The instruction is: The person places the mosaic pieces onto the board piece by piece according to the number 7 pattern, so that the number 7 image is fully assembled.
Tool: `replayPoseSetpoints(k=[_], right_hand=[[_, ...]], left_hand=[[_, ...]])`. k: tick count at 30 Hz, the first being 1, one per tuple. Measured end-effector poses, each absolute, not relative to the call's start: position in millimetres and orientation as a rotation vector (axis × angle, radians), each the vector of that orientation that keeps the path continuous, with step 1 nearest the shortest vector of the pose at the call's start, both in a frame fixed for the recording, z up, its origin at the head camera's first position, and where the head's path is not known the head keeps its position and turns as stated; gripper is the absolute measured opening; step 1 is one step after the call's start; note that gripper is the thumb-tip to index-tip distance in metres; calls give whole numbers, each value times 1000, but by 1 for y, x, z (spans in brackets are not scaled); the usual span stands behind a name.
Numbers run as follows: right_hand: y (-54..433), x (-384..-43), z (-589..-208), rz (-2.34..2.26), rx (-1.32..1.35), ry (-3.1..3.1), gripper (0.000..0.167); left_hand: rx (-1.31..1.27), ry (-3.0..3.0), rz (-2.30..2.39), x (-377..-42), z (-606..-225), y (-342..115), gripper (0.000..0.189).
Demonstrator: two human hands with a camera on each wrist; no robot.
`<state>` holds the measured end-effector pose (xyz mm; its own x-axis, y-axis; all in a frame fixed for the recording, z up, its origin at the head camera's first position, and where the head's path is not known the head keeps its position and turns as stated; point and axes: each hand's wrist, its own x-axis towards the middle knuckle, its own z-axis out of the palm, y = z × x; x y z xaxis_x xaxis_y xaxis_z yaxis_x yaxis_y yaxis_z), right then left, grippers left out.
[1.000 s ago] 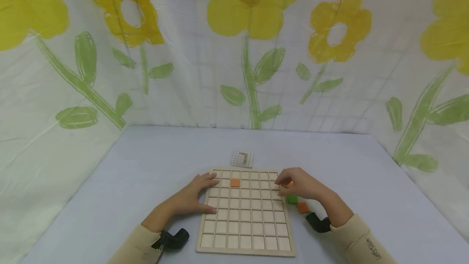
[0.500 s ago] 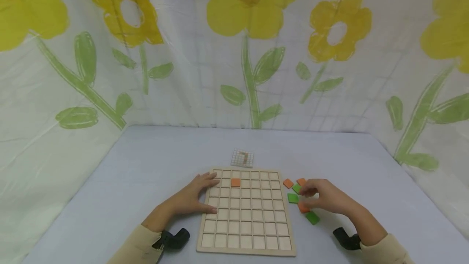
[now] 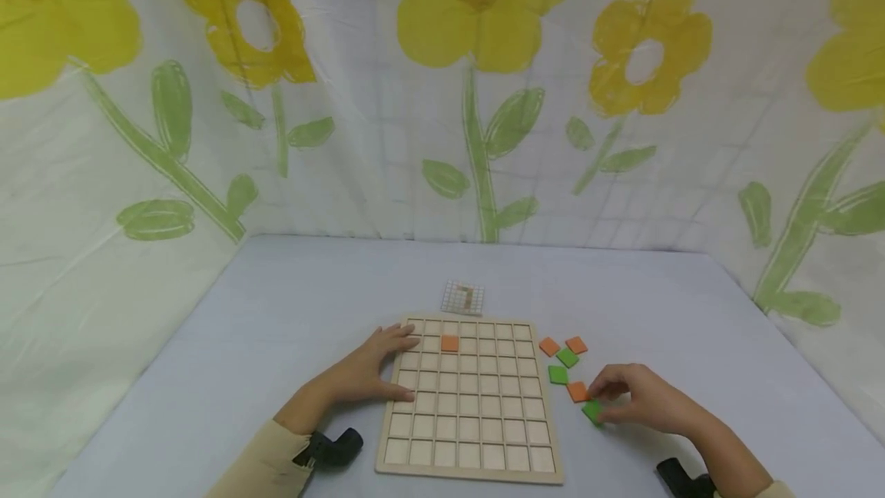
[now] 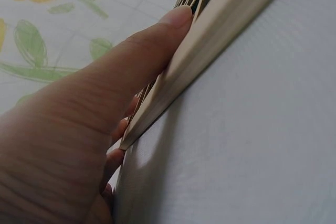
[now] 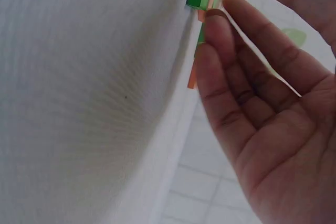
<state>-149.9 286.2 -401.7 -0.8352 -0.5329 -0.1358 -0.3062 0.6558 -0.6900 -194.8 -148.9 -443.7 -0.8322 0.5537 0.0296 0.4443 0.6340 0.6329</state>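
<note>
A wooden grid board [image 3: 470, 476] lies flat, with one orange tile [image 3: 449, 343] in a cell of its second row from the far edge. My left hand [image 3: 366, 367] rests on the board's left side, its thumb and fingers spread over the rim; in the left wrist view the thumb [image 4: 142, 51] lies across the board's edge. Right of the board, my right hand [image 3: 646, 398] has its thumb and fingertips at a green tile [image 3: 590, 410] on the table. From the right wrist, the fingers [image 5: 226, 98] look loosely bent, and no tile shows gripped between them.
Several loose tiles lie between the board and my right hand, among them an orange tile [image 3: 577, 391] and a green tile [image 3: 558, 374]. Behind the board lies a small card [image 3: 462, 298] with a printed grid. A flowered curtain [image 3: 387, 175] stands behind the table [image 3: 311, 290].
My right hand has moved from the board's right edge over the loose tiles, toward me and right, to the nearest green tile. The left hand keeps its place on the board.
</note>
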Motion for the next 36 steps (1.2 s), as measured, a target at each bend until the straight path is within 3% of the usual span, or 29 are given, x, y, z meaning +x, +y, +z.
replayPoseSetpoints(k=[36], right_hand=[[288, -148, -407, -948, -726, 2523, 25]], left_hand=[[858, 2683, 970, -196, -445, -150, 87]])
